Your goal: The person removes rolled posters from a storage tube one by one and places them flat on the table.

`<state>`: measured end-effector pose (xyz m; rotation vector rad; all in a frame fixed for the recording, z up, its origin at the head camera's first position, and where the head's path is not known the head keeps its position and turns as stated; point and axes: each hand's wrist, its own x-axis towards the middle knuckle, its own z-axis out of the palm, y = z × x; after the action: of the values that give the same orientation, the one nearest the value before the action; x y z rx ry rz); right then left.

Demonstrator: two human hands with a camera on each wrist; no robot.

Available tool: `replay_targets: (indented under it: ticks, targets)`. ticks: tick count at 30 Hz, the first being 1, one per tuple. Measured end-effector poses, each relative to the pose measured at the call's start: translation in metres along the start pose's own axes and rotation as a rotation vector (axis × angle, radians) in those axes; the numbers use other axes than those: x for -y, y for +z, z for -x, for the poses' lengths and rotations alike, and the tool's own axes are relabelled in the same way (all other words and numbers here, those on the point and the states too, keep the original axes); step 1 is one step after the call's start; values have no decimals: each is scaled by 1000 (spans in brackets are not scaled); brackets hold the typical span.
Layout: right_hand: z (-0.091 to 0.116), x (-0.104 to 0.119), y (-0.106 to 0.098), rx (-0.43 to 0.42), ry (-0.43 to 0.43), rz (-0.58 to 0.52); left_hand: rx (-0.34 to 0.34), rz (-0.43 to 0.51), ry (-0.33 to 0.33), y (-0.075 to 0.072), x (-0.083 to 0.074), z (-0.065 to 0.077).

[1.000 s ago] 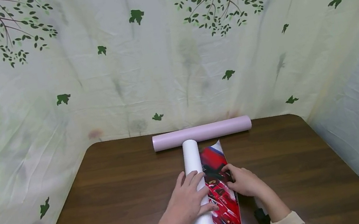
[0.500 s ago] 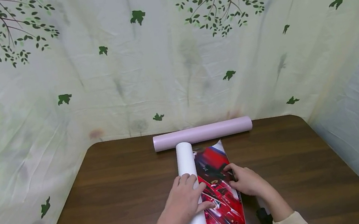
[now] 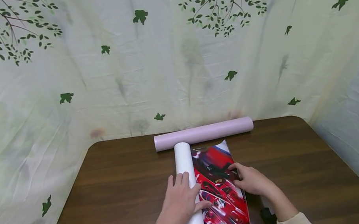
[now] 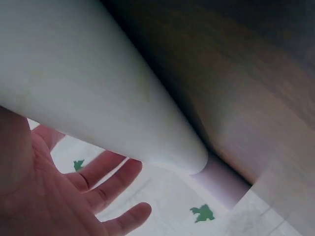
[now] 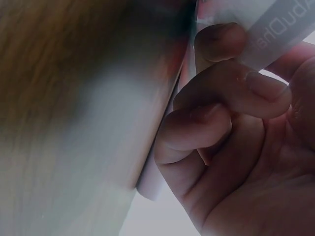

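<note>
A poster with a glossy red race-car print point(image 3: 223, 208) lies partly unrolled on the table. Its left part is still a white roll point(image 3: 182, 159), pointing away from me. My left hand point(image 3: 181, 202) rests on that roll with fingers extended and the thumb reaching over the print. In the left wrist view the fingers point(image 4: 113, 189) lie spread alongside the roll. At the poster's right edge, my right hand point(image 3: 253, 181) pinches the sheet between thumb and curled fingers. Mirrored lettering shows on the poster's edge point(image 5: 280, 37) in the right wrist view.
A lilac roll point(image 3: 205, 133) lies crosswise at the table's back edge, just beyond the white roll's far end. A small black object point(image 3: 267, 214) sits beside the right forearm, partly hidden. Behind the brown table point(image 3: 122, 178) hangs a leaf-patterned curtain point(image 3: 170, 57).
The white roll and my left hand have moved left, uncovering more of the red print. My right hand keeps its pinch on the edge and has drifted slightly right.
</note>
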<state>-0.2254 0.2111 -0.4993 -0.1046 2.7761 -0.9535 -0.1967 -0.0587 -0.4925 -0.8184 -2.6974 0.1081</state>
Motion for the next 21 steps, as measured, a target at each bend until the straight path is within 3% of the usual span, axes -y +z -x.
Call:
replay_targets:
  ticks: [7,13,18,21]
  targets:
    - [1,-2,-3,-6,-3,22,-93,-42,-8,3,2,4]
    - [1,-4,-4,-1,17,27,-139,-29,46,6,6,3]
    - [2,-6,-6,5,31,16,-93,31,153,6,10,4]
    - [2,-8,-7,6,34,12,-21,75,194,5,12,7]
